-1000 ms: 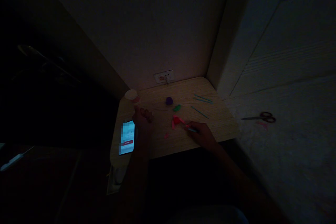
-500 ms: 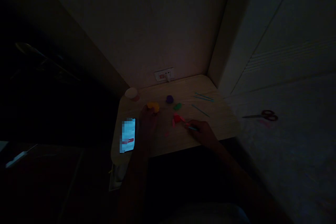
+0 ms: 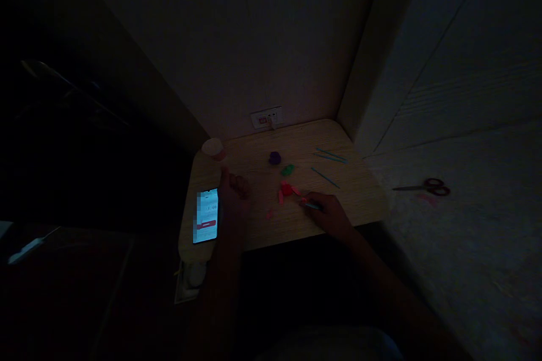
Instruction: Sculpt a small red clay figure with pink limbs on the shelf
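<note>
In dim light, my right hand (image 3: pixel 325 210) rests at the front right of the small table, fingers pinched on a thin light-blue stick (image 3: pixel 313 205); a bit of pink clay shows at its tip. Just left of it lies a red clay piece (image 3: pixel 287 189) with pink clay strips (image 3: pixel 280 197) around it. My left hand (image 3: pixel 236 190) is beside the phone, fingers curled in and thumb raised; what it may hold is hidden. No yellow piece shows now. Behind are a green clay piece (image 3: pixel 287 170) and a purple clay lump (image 3: pixel 275 158).
A lit phone (image 3: pixel 206 217) lies at the table's left, with a paper cup (image 3: pixel 214 149) behind it. Several blue sticks (image 3: pixel 325 177) lie at the right. Scissors (image 3: pixel 427 186) lie on a pale surface further right. A wall socket (image 3: pixel 266 118) is behind the table (image 3: pixel 262 237).
My left hand has turned and curled its fingers; the yellow piece it was touching is out of sight. The phone's display differs. My right hand is almost still.
</note>
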A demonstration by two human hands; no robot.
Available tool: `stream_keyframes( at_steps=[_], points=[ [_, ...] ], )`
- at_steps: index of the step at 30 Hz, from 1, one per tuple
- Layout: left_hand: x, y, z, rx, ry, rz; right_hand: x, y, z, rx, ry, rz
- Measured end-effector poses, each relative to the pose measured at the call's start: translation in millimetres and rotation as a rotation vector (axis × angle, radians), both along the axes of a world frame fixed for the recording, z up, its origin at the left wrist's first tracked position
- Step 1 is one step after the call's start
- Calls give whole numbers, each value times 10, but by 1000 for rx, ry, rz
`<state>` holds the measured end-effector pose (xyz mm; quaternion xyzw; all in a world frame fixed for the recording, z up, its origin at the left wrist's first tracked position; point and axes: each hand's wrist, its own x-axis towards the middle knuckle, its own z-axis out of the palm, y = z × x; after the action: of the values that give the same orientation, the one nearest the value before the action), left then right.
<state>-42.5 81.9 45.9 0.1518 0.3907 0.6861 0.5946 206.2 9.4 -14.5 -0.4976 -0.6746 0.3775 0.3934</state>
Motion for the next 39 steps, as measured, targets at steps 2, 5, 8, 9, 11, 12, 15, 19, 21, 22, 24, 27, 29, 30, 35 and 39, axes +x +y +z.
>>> stream_keyframes(
  at_steps=[2, 5, 8, 9, 11, 12, 15, 19, 21, 22, 24, 27, 29, 30, 35, 39],
  points=[
    [8, -4, -5, -16, -6, 42, 0, -2, 10, -1, 0, -5],
    [23, -15, -28, -34, -24, 49, -3, -6, 34, -15, 2, -2],
    [37, -17, -58, -34, -35, -17, -2, -9, 50, -14, -3, 9],
    [42, -15, -68, -9, -30, -41, -1, -8, 49, -9, -5, 10],
    [58, -9, -87, 59, -11, -81, 2, -7, 38, -5, -7, 10],
    [67, -7, -95, 94, 0, -96, 4, -6, 28, -6, -7, 5],
    [95, -12, -117, 135, 10, -146, 6, -7, 1, -9, 8, 1],
    [100, -48, -146, 145, 39, -171, 4, -13, -3, -16, 18, 4],
    [86, -76, -166, 124, 97, -170, 1, -14, 6, -16, 9, 1],
    [78, -91, -176, 112, 128, -167, -1, -15, 11, -15, 5, 2],
    [62, -113, -191, 100, 174, -165, -5, -15, 21, -11, -2, 1],
    [53, -113, -192, 129, 186, -139, -8, -13, 30, -10, 2, -1],
    [56, -96, -186, 154, 174, -114, -7, -11, 32, -7, 10, 0],
    [58, -86, -184, 166, 171, -100, -6, -9, 31, -7, 9, 4],
    [67, -44, -210, 129, 168, -21, -7, 3, 21, -9, -10, 10],
    [80, -28, -218, 4, 161, 19, -14, 4, 20, -11, -17, 1]
  ],
)
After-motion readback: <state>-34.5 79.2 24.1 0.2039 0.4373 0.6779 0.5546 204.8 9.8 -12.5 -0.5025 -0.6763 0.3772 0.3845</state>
